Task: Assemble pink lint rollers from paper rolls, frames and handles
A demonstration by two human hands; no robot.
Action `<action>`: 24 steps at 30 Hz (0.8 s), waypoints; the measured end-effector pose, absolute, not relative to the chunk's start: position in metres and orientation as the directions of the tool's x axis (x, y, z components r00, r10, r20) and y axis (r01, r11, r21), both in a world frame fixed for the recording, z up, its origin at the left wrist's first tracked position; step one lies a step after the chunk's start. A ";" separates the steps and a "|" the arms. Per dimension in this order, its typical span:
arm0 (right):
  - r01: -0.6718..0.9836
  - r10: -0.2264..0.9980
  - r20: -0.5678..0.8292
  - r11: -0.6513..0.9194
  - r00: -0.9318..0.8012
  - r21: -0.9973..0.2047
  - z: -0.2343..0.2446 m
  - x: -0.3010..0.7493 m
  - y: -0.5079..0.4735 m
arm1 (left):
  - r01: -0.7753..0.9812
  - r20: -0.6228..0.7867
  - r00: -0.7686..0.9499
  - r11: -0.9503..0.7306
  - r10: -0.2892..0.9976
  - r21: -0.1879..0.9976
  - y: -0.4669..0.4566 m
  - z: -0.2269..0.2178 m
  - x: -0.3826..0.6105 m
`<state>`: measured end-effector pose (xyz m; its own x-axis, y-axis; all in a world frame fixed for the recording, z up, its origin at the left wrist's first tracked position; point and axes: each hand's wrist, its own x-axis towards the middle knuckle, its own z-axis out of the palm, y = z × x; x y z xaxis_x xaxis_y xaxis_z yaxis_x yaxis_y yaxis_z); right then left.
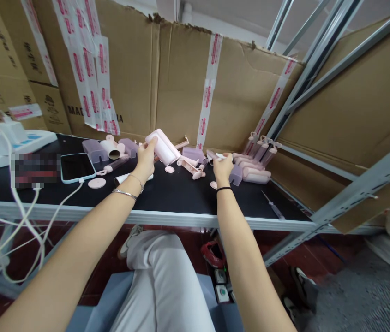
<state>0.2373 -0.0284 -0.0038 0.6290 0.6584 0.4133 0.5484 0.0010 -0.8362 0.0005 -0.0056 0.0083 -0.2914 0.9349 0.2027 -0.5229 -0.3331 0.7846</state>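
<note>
My left hand [145, 160] grips a pale pink lint-roller body [163, 146] by its near end and holds it tilted just above the black table [177, 193]. My right hand [223, 167] is closed around a small pink-and-white part [217, 156] near a stack of pink handles [254, 171]. Between the hands lie a pink handle piece [191, 166] and small round pink caps [170, 169].
A phone [76, 167] on a white cable lies at the left, beside translucent purple covers [94, 150] and a cardboard roll core [113, 150]. A screwdriver [273, 206] lies at the right. Taped cardboard walls stand behind; metal shelf struts cross the right. Another person's shoe [300, 281] is on the floor.
</note>
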 end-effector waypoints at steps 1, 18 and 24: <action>0.448 0.630 0.432 0.146 0.645 -0.882 -0.001 0.238 -0.027 | -0.543 0.189 -0.285 -0.321 0.940 0.776 -0.004 0.008 0.001; -0.478 0.881 0.426 0.471 0.206 -0.742 0.008 0.189 -0.035 | -0.618 0.202 0.046 -0.131 0.978 0.776 -0.026 0.017 0.009; -0.484 0.875 0.409 0.484 0.259 -0.729 0.008 0.187 -0.033 | -0.616 0.206 0.030 -0.144 0.978 0.775 -0.019 0.013 0.006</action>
